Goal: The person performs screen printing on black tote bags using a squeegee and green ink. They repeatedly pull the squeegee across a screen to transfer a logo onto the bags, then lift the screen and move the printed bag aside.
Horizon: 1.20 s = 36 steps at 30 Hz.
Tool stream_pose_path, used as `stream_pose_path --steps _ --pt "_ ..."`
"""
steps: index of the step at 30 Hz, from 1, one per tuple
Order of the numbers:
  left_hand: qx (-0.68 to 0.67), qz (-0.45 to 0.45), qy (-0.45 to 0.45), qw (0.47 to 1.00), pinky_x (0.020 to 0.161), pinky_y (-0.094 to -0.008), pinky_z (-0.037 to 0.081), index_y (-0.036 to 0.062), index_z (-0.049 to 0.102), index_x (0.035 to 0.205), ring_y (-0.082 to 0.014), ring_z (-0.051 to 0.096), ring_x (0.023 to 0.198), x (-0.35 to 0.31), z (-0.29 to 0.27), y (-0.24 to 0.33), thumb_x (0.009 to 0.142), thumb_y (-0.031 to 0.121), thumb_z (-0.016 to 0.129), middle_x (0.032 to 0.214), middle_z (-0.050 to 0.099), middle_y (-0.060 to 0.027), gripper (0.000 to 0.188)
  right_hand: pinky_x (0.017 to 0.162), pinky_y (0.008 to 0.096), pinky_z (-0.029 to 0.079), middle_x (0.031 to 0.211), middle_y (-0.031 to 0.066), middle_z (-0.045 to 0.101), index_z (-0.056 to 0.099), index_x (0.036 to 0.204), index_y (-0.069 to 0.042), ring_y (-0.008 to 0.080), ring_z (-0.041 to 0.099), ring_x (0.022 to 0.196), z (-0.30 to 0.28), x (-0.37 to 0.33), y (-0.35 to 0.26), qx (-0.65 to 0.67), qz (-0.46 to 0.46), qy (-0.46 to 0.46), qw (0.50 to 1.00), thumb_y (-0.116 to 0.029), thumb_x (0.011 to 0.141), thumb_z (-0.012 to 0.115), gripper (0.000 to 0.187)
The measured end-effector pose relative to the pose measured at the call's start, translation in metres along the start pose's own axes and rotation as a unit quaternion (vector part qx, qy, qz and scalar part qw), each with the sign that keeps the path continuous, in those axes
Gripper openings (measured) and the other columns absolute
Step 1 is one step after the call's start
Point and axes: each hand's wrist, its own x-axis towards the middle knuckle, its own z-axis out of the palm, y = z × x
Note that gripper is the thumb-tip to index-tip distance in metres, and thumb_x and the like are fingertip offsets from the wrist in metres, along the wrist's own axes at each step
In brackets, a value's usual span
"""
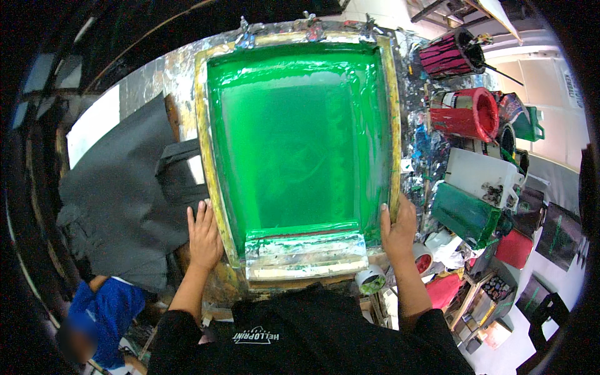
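Observation:
A screen printing frame (395, 125) with yellowed, ink-stained edges lies before me, its mesh (281, 137) coated in wet green ink. Across its near end rests a wide squeegee (306, 257), smeared with white and green, touched by neither hand. My left hand (205, 240) lies flat beside the frame's near left edge, fingers stretched out and holding nothing. On the opposite side my right hand (400, 228) grips the frame's right edge, with the thumb toward the mesh and the fingers at the outer side. Dark cloth (119, 194) spreads out left of the frame.
Hinge clamps (312, 30) line the frame's far edge. At the right stand a pink-streaked can (447, 56), a red ink can (462, 114), a whitish jug (481, 178) and a green container (465, 212). A person in blue (112, 312) is at the lower left.

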Motion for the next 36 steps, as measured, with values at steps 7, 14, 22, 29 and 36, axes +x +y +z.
stream_pose_path --steps 7,14,22,29,36 --pt "-0.012 -0.001 0.003 1.0 0.127 -0.0699 0.014 -0.0066 0.052 0.146 -0.0449 0.028 0.157 -0.002 0.002 -0.003 0.103 0.017 0.043 0.162 0.041 -0.0257 0.05 0.096 0.0521 0.049 0.115 0.0291 0.065 0.059 0.133 0.007 0.0467 0.062 0.108 0.005 -0.003 0.002 0.019 0.003 0.042 0.999 -0.014 0.097 0.07 0.043" --pt "-0.015 0.004 0.01 1.0 0.127 -0.0702 0.015 -0.0119 0.053 0.143 -0.0455 0.027 0.157 -0.001 -0.001 0.0 0.095 0.01 0.047 0.161 0.042 -0.027 0.053 0.101 0.0555 0.048 0.12 0.0314 0.064 0.054 0.139 0.007 0.0496 0.06 0.114 0.007 -0.004 0.004 0.033 0.028 0.019 0.999 -0.018 0.097 0.07 0.051" --pt "-0.011 0.018 0.022 1.0 0.126 -0.0712 0.015 -0.0126 0.055 0.14 -0.0463 0.028 0.157 -0.001 -0.002 0.001 0.096 0.006 0.048 0.161 0.042 -0.0266 0.048 0.1 0.0543 0.049 0.12 0.0317 0.064 0.057 0.135 0.009 0.0489 0.061 0.112 0.006 -0.003 0.003 0.043 0.022 0.026 0.998 -0.018 0.095 0.071 0.05" --pt "-0.012 0.025 0.041 0.999 0.126 -0.0707 0.015 -0.0099 0.051 0.145 -0.0459 0.028 0.157 -0.004 0.003 -0.002 0.099 0.008 0.047 0.162 0.042 -0.0241 0.05 0.092 0.0555 0.049 0.113 0.0315 0.064 0.056 0.135 0.01 0.0486 0.061 0.105 0.012 -0.007 0.01 0.017 -0.017 0.062 0.998 -0.019 0.095 0.072 0.052" --pt "-0.001 0.025 0.031 0.999 0.127 -0.0689 0.014 -0.0112 0.05 0.145 -0.0448 0.027 0.158 0.001 0.002 -0.003 0.099 0.011 0.043 0.162 0.041 -0.0256 0.051 0.095 0.0568 0.048 0.116 0.0327 0.063 0.055 0.136 0.009 0.0509 0.06 0.107 0.009 -0.004 0.006 0.029 0.003 0.044 0.999 -0.023 0.098 0.07 0.052"
